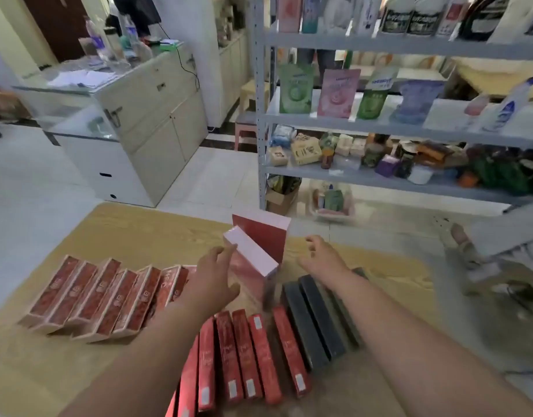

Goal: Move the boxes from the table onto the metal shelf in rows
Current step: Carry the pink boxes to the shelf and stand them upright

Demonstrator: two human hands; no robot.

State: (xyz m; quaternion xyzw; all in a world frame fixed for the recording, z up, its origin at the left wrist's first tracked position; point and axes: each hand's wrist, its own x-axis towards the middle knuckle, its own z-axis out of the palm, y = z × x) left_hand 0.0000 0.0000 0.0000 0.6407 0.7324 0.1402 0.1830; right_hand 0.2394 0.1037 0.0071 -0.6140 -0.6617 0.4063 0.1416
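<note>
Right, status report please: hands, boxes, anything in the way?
Left hand open, at near upright box. Right hand open, holding nothing. Second upright box directly behind; metal shelf beyond table.

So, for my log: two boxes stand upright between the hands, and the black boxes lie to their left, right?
Not quite. The head view shows the black boxes lying to the right of the upright boxes, not the left. The rest holds.
</note>
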